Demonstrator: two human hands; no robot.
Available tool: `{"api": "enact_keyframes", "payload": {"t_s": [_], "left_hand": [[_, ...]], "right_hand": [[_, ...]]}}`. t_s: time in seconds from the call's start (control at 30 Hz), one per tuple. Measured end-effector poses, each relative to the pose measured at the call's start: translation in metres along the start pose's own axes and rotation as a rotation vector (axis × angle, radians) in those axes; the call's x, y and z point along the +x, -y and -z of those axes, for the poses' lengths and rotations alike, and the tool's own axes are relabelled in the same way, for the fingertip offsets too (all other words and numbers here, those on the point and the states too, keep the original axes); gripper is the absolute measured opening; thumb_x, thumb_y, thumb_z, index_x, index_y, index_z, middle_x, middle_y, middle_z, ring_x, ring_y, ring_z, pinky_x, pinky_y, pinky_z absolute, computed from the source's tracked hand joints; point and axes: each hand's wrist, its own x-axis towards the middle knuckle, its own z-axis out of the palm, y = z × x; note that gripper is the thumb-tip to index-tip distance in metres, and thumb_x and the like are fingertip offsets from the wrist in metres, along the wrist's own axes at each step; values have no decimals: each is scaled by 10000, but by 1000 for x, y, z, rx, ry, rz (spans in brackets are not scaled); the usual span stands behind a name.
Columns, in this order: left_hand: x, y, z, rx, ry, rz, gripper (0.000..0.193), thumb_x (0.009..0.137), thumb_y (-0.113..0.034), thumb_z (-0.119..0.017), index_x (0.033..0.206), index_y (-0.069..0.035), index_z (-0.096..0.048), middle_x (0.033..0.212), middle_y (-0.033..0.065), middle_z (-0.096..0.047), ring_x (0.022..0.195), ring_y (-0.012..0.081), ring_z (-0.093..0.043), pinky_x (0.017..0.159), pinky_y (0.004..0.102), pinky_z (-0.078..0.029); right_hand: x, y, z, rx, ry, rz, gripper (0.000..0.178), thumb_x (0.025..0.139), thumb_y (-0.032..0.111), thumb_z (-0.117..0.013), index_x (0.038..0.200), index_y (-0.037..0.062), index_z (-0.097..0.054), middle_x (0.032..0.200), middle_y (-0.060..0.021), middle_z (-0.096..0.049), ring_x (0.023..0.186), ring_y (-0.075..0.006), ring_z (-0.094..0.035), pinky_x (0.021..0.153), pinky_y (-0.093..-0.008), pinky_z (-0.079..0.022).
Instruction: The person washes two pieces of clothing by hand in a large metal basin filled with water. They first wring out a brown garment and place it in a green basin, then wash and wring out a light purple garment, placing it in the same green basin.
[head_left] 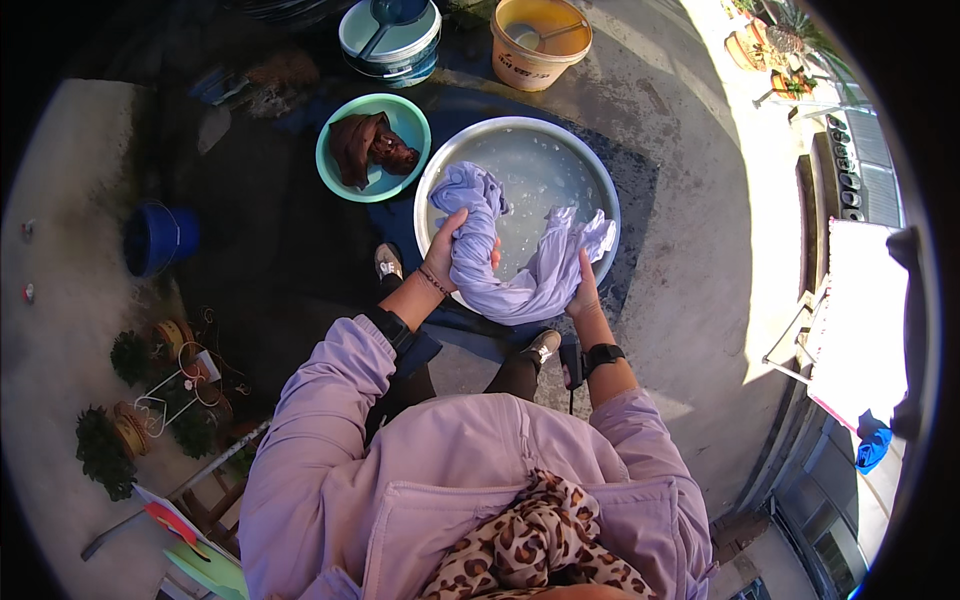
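Observation:
A twisted lavender cloth (510, 298) hangs in a U shape between my hands, over the near side of a large metal basin (607, 185). Its bunched left end flops over beyond my left hand (450, 245), whose fingers are wrapped round the roll. On the other side, my right hand (585, 287) grips the cloth below its loose, ruffled end. Cloudy water (540, 165) with some suds shows in the basin behind the cloth. Folds of fabric hide most of my right fingers.
A mint-green bowl (322, 160) with a dark brown cloth (365, 150) stands left of the basin. Farther off are a pale bucket (400, 65) holding a ladle and a yellow bucket (530, 72). A blue bucket (160, 238) and potted plants (105, 450) are at left.

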Motion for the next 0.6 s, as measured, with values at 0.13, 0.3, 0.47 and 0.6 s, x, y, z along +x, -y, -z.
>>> {"api": "enact_keyframes", "payload": {"t_s": [0.13,0.3,0.47,0.6], "left_hand": [[-22,-40,40,22,-157,-102,648,788,-566,-478,953,58,-537,828,159,-596,726,273,-606,703,380,-506],[-55,-100,107,59,-247,-253,688,791,-585,-475,1204,-39,-405,1054,154,-544,969,319,-547,786,445,-487],[-66,-172,167,40,-137,-183,574,830,-511,-473,1172,-51,-447,1086,128,-543,1014,304,-530,822,465,-454],[-61,-224,196,65,-281,-197,392,844,-265,-505,1177,-64,-456,1119,90,-542,1015,231,-527,915,383,-400]], "right_hand": [[51,-11,-81,-369,-106,93,496,743,46,-533,1217,51,-387,1069,-118,-548,911,-240,-575,839,-366,-459],[99,-53,-164,-631,78,70,527,753,44,-521,1249,57,-342,1095,-121,-529,939,-221,-562,841,-350,-456],[173,-125,-230,-875,319,21,560,799,135,-549,1299,63,-307,1143,-120,-510,986,-215,-539,898,-344,-408],[217,-181,-250,-1035,140,-87,643,781,168,-624,1320,72,-288,1182,-103,-497,1039,-201,-514,908,-350,-402]]}}
